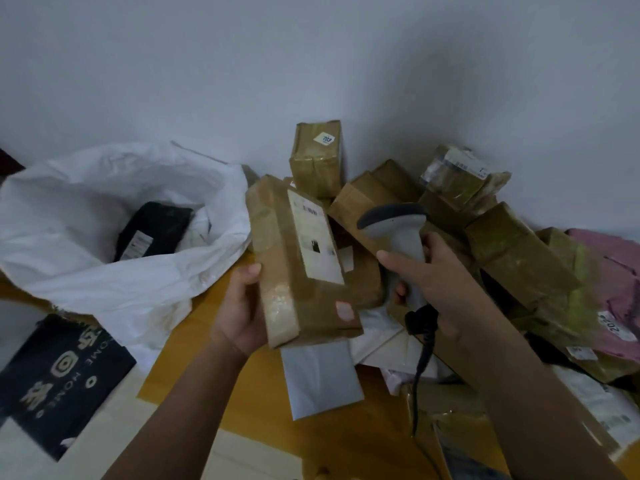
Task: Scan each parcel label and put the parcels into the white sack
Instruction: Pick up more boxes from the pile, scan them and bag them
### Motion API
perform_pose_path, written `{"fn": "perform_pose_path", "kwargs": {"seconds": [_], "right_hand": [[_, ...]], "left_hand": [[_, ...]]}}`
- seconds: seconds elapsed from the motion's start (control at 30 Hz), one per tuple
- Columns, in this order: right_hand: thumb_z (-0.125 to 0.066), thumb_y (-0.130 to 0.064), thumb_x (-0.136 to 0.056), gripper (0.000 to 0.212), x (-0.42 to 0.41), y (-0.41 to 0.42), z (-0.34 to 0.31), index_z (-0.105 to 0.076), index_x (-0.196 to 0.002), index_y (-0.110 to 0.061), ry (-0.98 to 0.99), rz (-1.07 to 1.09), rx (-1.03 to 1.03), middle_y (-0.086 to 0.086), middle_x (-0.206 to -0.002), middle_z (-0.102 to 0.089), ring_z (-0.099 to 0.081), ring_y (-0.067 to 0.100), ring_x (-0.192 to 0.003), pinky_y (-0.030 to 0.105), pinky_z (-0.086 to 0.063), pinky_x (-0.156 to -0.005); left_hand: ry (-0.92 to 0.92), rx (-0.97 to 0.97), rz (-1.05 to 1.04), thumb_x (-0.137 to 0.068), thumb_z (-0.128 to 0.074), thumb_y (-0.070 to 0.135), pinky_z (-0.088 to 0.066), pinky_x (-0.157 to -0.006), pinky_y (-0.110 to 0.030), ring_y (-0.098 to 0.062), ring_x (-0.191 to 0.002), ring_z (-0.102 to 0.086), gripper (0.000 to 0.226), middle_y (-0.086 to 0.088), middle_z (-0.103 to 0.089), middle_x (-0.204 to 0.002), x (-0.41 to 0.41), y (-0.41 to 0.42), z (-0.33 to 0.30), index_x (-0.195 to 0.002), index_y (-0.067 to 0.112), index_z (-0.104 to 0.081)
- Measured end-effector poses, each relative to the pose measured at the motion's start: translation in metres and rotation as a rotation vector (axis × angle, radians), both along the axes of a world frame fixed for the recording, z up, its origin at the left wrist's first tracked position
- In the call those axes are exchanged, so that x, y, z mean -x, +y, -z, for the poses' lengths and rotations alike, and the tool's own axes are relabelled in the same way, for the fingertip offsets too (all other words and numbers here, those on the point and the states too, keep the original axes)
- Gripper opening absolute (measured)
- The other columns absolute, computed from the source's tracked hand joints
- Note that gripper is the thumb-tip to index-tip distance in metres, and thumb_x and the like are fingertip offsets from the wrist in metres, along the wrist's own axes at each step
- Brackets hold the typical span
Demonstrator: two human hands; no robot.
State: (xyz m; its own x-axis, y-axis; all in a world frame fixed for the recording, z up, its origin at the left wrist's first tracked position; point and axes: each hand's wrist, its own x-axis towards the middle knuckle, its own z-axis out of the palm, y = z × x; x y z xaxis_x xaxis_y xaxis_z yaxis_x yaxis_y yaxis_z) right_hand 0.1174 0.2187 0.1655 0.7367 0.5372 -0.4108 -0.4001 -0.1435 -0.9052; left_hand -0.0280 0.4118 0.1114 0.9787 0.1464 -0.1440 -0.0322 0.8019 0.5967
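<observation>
A: Hands?
B: My left hand point(242, 306) grips the brown parcel point(298, 261), label point(315, 233) up, raised beside the white sack point(114, 237). My right hand point(440, 282) is wrapped round the scanner point(401, 237).
A: Sack?
B: Open, black parcel point(152, 230) inside.

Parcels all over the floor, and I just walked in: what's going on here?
A person is scanning parcels. The left hand holds up a brown box, label facing the grey scanner gripped in the right hand. The white sack lies open at left with a black parcel inside. More boxes are piled against the wall.
</observation>
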Motion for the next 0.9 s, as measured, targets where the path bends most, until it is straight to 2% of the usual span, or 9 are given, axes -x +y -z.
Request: {"fn": "perform_pose_path", "kwargs": {"seconds": [0.1, 0.17, 0.23, 0.3, 0.37, 0.43, 0.57, 0.7, 0.9], "right_hand": [[-0.073, -0.017, -0.084, 0.052, 0.009, 0.011, 0.0, -0.042, -0.126, -0.015, -0.024, -0.044, -0.005, 0.007, -0.076, -0.055, -0.053, 0.008, -0.045, 0.022, -0.05, -0.046], [-0.075, -0.019, -0.083, 0.054, 0.015, 0.017, 0.0, -0.04, -0.124, -0.02, -0.048, -0.074, 0.002, 0.006, -0.076, -0.058, -0.053, 0.007, -0.046, 0.02, -0.05, -0.047], [-0.077, -0.022, -0.081, 0.059, 0.019, 0.023, 0.0, -0.037, -0.124, -0.024, -0.073, -0.09, 0.021, 0.005, -0.085, -0.061, -0.056, 0.007, -0.053, 0.018, -0.05, -0.049], [-0.078, -0.023, -0.08, 0.061, 0.023, 0.027, -0.001, -0.035, -0.124, -0.027, -0.09, -0.095, 0.04, 0.002, -0.093, -0.061, -0.06, 0.011, -0.063, 0.017, -0.051, -0.051], [-0.077, -0.021, -0.081, 0.06, 0.026, 0.029, -0.003, -0.033, -0.122, -0.027, -0.098, -0.081, 0.044, 0.0, -0.092, -0.059, -0.063, 0.012, -0.068, 0.014, -0.051, -0.05], [-0.076, -0.018, -0.081, 0.059, 0.026, 0.03, -0.005, -0.033, -0.12, -0.026, -0.114, -0.061, 0.05, 0.002, -0.089, -0.059, -0.057, 0.009, -0.059, 0.014, -0.05, -0.048], [-0.076, -0.014, -0.082, 0.061, 0.025, 0.031, -0.007, -0.034, -0.126, -0.02, -0.154, 0.019, 0.058, 0.005, -0.089, -0.057, -0.054, 0.006, -0.05, 0.013, -0.047, -0.045], [-0.068, -0.024, -0.09, 0.039, 0.026, 0.038, -0.013, -0.044, -0.12, -0.019, -0.086, 0.133, -0.01, 0.009, -0.088, -0.057, -0.053, 0.009, -0.046, 0.018, -0.046, -0.042], [-0.056, -0.031, -0.097, 0.021, 0.03, 0.035, -0.049, -0.051, -0.109, -0.016, -0.043, 0.016, -0.145, 0.01, -0.089, -0.053, -0.052, 0.013, -0.049, 0.024, -0.05, -0.045]], "left_hand": [[0.044, 0.038, -0.145, -0.07, -0.074, 0.031, -0.056, -0.082, -0.044, -0.032, -0.102, -0.068, 0.052, -0.017, -0.07, -0.111, -0.002, 0.005, -0.011, -0.116, 0.006, -0.069], [0.063, 0.041, -0.209, -0.07, -0.066, 0.029, -0.057, -0.08, -0.043, -0.03, -0.097, -0.068, 0.054, -0.014, -0.068, -0.109, -0.001, 0.006, -0.014, -0.119, 0.008, -0.064], [0.083, 0.034, -0.196, -0.072, -0.066, 0.034, -0.053, -0.091, -0.046, -0.032, -0.106, -0.063, 0.064, -0.014, -0.063, -0.122, -0.002, 0.008, -0.019, -0.131, 0.012, -0.055], [0.123, 0.015, -0.143, -0.068, -0.079, 0.046, -0.05, -0.098, -0.049, -0.034, -0.117, -0.06, 0.079, -0.017, -0.057, -0.135, -0.002, 0.006, -0.028, -0.136, 0.012, -0.057], [0.152, -0.009, -0.083, -0.056, -0.091, 0.045, -0.056, -0.087, -0.051, -0.035, -0.117, -0.061, 0.088, -0.019, -0.058, -0.135, 0.0, 0.006, -0.034, -0.133, 0.013, -0.061], [0.223, -0.075, -0.062, -0.052, -0.095, 0.036, -0.058, -0.079, -0.051, -0.035, -0.113, -0.064, 0.092, -0.019, -0.061, -0.131, 0.003, 0.008, -0.039, -0.133, 0.013, -0.058], [0.421, -0.263, -0.075, -0.085, -0.067, 0.035, -0.055, -0.092, -0.048, -0.03, -0.115, -0.064, 0.051, -0.014, -0.066, -0.125, 0.005, 0.015, -0.038, -0.132, 0.015, -0.057], [0.564, -0.357, -0.18, -0.089, -0.064, 0.025, -0.049, -0.101, -0.051, -0.033, -0.115, -0.063, 0.039, -0.012, -0.071, -0.115, 0.006, 0.018, -0.024, -0.125, 0.011, -0.062], [0.63, -0.405, -0.272, -0.09, -0.064, 0.017, -0.055, -0.078, -0.035, -0.025, -0.105, -0.067, 0.038, -0.007, -0.073, -0.111, 0.013, 0.027, -0.006, -0.127, 0.008, -0.059]]}}
